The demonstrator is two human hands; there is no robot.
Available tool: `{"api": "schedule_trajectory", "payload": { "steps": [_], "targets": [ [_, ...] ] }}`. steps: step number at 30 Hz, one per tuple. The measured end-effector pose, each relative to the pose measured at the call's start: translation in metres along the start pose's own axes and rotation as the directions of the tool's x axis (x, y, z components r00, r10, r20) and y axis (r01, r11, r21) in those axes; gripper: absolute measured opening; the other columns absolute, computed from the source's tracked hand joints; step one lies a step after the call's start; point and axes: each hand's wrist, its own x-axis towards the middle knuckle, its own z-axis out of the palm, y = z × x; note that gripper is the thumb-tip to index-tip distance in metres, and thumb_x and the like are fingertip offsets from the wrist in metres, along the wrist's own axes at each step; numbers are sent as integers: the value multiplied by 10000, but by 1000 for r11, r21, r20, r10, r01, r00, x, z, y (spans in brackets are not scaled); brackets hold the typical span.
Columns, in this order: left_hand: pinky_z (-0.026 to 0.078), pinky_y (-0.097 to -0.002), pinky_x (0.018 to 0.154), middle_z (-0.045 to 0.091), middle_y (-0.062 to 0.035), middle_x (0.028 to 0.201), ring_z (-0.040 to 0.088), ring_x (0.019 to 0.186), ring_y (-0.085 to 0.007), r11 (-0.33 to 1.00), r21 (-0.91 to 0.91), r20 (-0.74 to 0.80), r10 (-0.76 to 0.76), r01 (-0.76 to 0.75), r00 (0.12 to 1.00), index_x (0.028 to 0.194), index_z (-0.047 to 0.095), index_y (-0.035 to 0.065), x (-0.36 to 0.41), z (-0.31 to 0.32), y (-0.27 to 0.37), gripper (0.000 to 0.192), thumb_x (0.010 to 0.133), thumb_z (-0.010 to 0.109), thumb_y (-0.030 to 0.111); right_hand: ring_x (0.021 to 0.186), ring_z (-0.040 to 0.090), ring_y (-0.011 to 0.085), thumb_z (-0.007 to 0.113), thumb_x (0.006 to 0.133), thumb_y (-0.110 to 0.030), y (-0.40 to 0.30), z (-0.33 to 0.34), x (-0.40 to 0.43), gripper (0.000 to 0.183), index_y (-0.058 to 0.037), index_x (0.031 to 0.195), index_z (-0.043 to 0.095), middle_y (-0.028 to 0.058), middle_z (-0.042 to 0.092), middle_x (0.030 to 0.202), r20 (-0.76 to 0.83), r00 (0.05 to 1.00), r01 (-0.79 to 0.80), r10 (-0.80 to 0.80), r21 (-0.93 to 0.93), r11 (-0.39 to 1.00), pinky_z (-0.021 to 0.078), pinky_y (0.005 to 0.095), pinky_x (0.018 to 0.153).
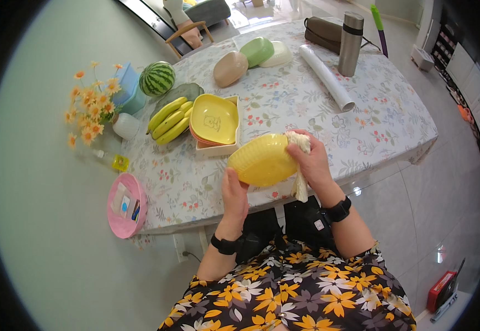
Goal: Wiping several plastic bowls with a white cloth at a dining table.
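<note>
A glossy yellow bowl (262,161) with a ribbed side is held tilted above the near edge of the table, its underside turned towards me. My left hand (235,192) grips the bowl's lower left rim, thumb on the outside. At the bowl's right end my right hand (314,159) presses a cream-coloured cloth (300,142) against the rim; a tail of the cloth hangs below the fingers. Just beyond the bowl sits a cream square holder (219,149) with a stack of plates, a yellow plate (214,118) with a printed animal on top.
Bananas (171,122), a watermelon (157,78) and a vase (126,125) of flowers stand left. Beige (230,69), green (257,51) and white (279,54) bowls lie upside down farther back. A plastic-film roll (327,78), steel flask (351,45) and pink basket (115,207) are also on the flowered tablecloth.
</note>
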Motion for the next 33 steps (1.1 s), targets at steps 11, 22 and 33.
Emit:
{"api": "schedule_trajectory", "payload": {
  "steps": [11,22,33],
  "targets": [
    [413,-369,1081,487,-160,1414,488,1310,-241,972,-212,8,-97,96,995,1458,358,8,7,9,41,448,1045,377,182,896,610,186,805,652,-64,-28,3,-28,250,-196,860,760,-46,657,802,695,623,765,-359,-445,466,398,463,1075],
    [422,-369,1083,472,-157,1414,503,1288,-246,972,97,-179,229,-214,957,1417,408,5,11,9,34,405,1032,331,107,940,645,220,768,806,-100,1,-7,-27,292,-52,1073,658,108,675,978,-31,977,166,-211,-510,844,511,340,853],
    [429,-331,1034,551,-154,1341,544,1228,-220,764,510,-129,522,-395,843,1380,474,-7,53,21,74,405,996,350,28,807,624,118,713,914,-230,23,-12,-2,308,-17,1109,608,33,673,897,-46,998,25,-44,-350,936,503,268,724]
  ]
}}
